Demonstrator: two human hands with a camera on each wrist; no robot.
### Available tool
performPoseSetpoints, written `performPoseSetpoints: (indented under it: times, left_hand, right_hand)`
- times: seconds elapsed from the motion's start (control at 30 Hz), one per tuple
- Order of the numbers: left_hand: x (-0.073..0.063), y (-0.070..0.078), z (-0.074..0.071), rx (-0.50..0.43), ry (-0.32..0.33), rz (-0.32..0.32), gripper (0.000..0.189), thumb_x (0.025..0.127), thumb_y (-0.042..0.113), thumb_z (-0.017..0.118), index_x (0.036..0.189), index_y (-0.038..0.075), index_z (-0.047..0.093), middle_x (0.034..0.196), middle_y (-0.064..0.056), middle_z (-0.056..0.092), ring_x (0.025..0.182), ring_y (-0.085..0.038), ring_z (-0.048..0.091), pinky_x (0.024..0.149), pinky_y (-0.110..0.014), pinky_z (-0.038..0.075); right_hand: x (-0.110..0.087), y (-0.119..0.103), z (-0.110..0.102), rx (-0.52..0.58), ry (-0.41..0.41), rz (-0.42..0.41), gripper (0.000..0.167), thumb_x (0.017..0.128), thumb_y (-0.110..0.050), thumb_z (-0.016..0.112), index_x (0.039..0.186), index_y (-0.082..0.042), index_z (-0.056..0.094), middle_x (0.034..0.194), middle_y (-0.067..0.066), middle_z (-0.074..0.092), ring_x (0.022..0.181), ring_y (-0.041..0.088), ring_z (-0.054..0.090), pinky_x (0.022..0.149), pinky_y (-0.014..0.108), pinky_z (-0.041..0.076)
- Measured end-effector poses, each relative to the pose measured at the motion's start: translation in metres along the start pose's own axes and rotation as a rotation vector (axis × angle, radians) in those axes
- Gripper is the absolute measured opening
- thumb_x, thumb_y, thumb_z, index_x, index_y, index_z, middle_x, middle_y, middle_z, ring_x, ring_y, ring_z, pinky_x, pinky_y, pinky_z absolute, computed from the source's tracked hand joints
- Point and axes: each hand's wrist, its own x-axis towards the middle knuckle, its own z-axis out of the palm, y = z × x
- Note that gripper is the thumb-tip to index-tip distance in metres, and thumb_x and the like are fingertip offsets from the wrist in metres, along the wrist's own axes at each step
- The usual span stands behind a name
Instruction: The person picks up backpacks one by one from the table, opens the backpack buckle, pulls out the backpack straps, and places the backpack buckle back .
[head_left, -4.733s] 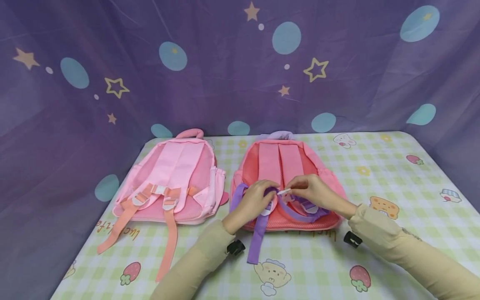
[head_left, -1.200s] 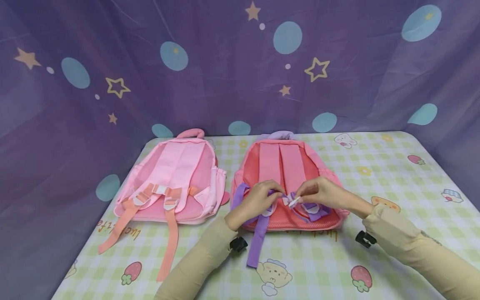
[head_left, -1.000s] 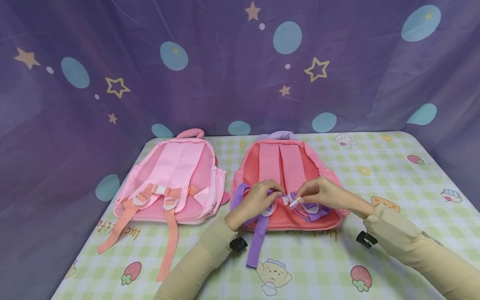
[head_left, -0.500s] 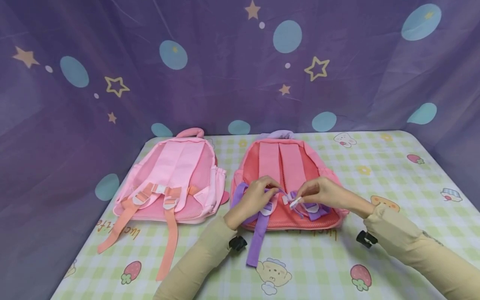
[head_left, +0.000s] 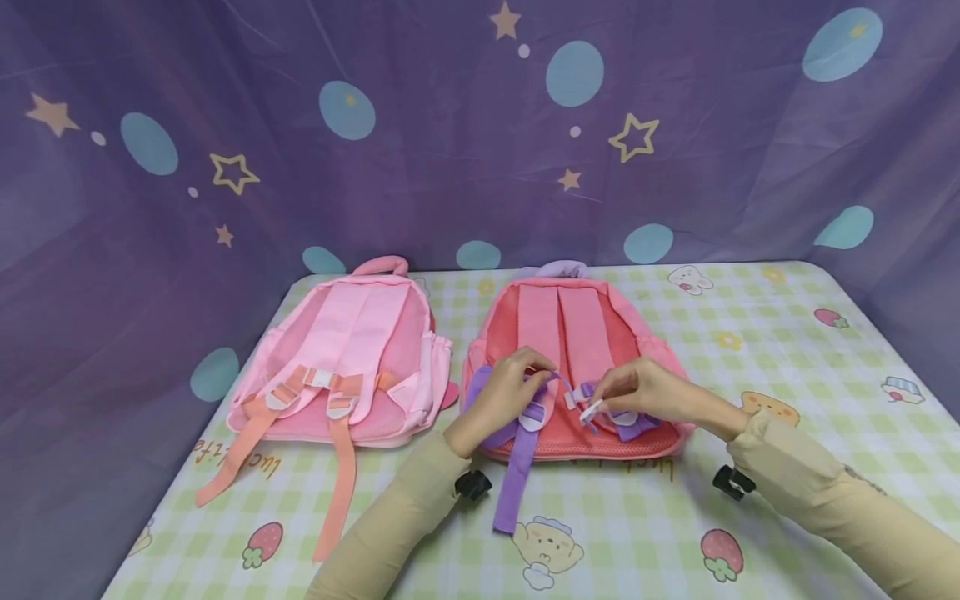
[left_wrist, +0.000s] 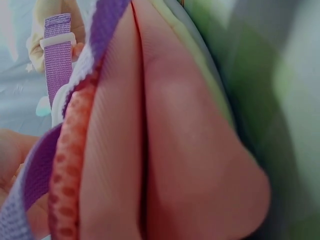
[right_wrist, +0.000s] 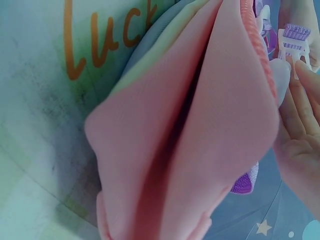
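A coral-pink backpack [head_left: 585, 450] lies with its back panel and shoulder straps facing up. My left hand [head_left: 508, 390] pinches a thin purple strap [head_left: 558, 379] over the left shoulder strap's lower end. With thumb and fingertips my right hand [head_left: 645, 390] holds a white plastic buckle piece [head_left: 591, 410], close to another small white buckle part [head_left: 573, 398]. The right wrist view shows the pronged buckle piece [right_wrist: 294, 44] on purple webbing at the fingertips. In the left wrist view a purple strap [left_wrist: 37, 172] loops past my fingers. A wide purple strap end [head_left: 512, 492] hangs toward the front.
To the left lies a light pink backpack [head_left: 348, 325], its orange straps [head_left: 339, 492] trailing on the table and joined by a white buckle [head_left: 321, 379]. A green checked cloth [head_left: 630, 525] covers the table. Behind it hangs a purple curtain [head_left: 450, 192] with stars.
Both hands were together on one white piece earlier; since then my right hand has shifted right with the buckle piece. Lately my left hand has drawn the purple strap slightly up and left.
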Motion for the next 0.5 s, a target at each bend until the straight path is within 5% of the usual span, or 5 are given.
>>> performPoseSetpoints:
  times: [0.2, 0.5]
  left_hand:
    - [-0.0003, -0.0019, -0.0011, 0.004, 0.010, 0.003, 0.010, 0.085, 0.005, 0.056, 0.093, 0.003, 0.063, 0.091, -0.007, 0.060, 0.087, -0.017, 0.058, 0.077, -0.024, 0.046]
    - [-0.0013, -0.0016, -0.0030, 0.021, -0.007, 0.004, 0.010, 0.085, 0.004, 0.056, 0.093, 0.004, 0.063, 0.092, -0.007, 0.060, 0.089, -0.018, 0.057, 0.078, -0.025, 0.046]
  right_hand:
    - [-0.0027, -0.0020, 0.0006, -0.008, 0.009, 0.041, 0.013, 0.081, -0.006, 0.062, 0.090, 0.001, 0.066, 0.086, 0.010, 0.067, 0.074, 0.004, 0.058, 0.062, 0.021, 0.048]
    - [-0.0054, -0.0004, 0.0033, -0.139, 0.031, -0.018, 0.010, 0.080, -0.009, 0.064, 0.088, -0.006, 0.069, 0.081, 0.000, 0.067, 0.063, 0.000, 0.050, 0.052, 0.016, 0.042]
